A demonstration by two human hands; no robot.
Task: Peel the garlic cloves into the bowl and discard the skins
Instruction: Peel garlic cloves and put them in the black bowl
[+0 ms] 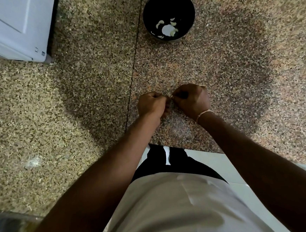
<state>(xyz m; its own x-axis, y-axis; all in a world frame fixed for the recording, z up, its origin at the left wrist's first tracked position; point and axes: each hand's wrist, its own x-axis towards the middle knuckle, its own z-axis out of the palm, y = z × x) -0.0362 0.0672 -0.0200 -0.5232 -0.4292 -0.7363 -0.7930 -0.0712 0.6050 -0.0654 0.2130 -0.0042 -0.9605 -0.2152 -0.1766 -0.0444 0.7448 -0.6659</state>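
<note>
- Head view: the left hand [152, 105] and the right hand [191, 99] are held close together over the speckled granite counter [74, 103], fingertips nearly meeting.
- Both hands have their fingers curled inward. Between thumb and fingers of the right hand a small pale bit shows at the meeting point, most likely a garlic clove [172, 96]; it is too small and too hidden to tell whether it is skin or clove, or how much of it the left hand also pinches.
- The right wrist wears a thin pale band [203, 114].
- The black bowl [147, 12] stands on the counter well beyond the hands, slightly to their right, apart from them.
- Inside the bowl lie several pale peeled cloves [159, 24] around a larger white patch at the bottom.
- A white appliance [13, 29] sits at the far left corner of the counter.
- A clear plastic bag [5, 231] shows blurred at the near left edge.
- The person's pale shirt [174, 211] fills the lower middle.
</note>
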